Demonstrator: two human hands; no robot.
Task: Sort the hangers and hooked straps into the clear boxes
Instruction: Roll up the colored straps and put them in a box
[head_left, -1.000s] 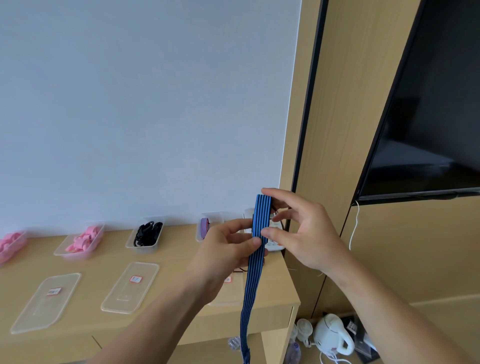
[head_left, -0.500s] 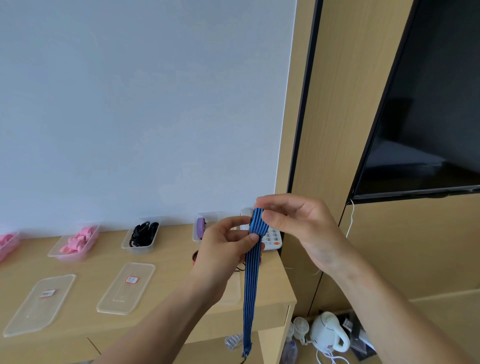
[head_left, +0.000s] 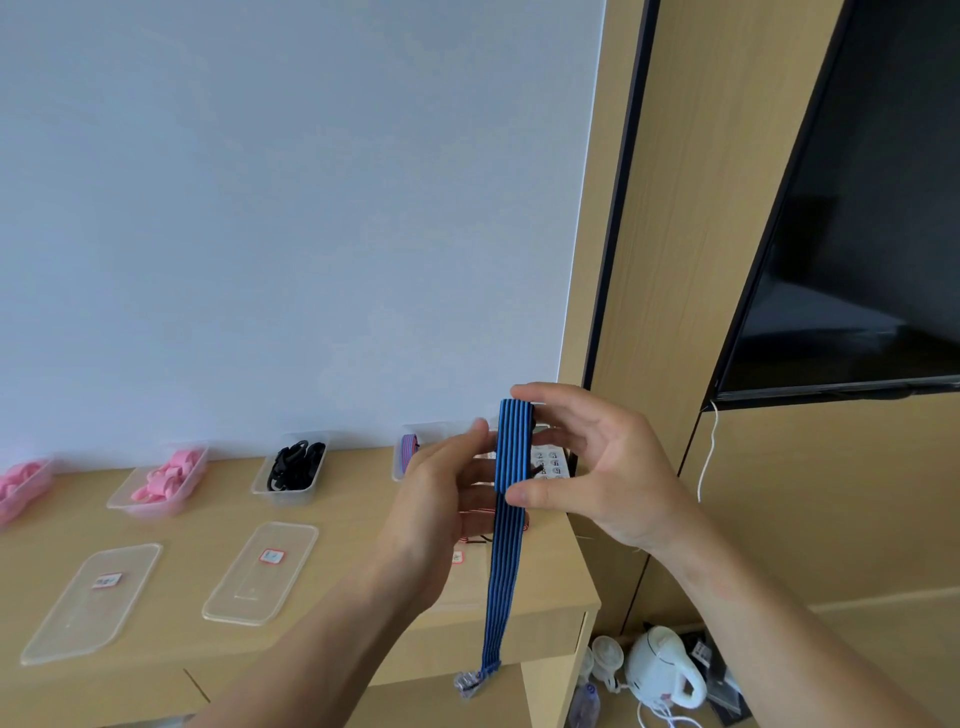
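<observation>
While the blue strap (head_left: 514, 447) is hanging between both hands, its long axis is running almost straight from 12 o'clock to 6 o'clock. The upper end is lying folded over on itself. The free tail is dropping past the front edge of the tabletop (head_left: 208, 509), with the metal hook (head_left: 470, 683) dangling below that edge.

The right hand (head_left: 587, 467) is pinching the folded part along its length: the index finger is lying over the top of the fold and the thumb is pressing on the strap lower down. Its other fingers are standing loosely spread and touching nothing. The left hand (head_left: 441, 499) is meeting the strap from 9 o'clock. Its thumb is lying at the left edge of the fold and its fingers are going behind the strap, so it seems to be holding it, though the exact grip is hidden.

The clear box (head_left: 434, 431) with a purple and red strap inside is standing on the tabletop at about 9 o'clock from the fold, just behind the left hand. I am therefore judging the left hand to be the nearer one for the drop. The tail is long, so it is probably needing more folding before it fits. Farther toward 9 o'clock, the box of black pieces (head_left: 283, 496) and the pink-filled box (head_left: 150, 506) are standing well apart from the hands.
</observation>
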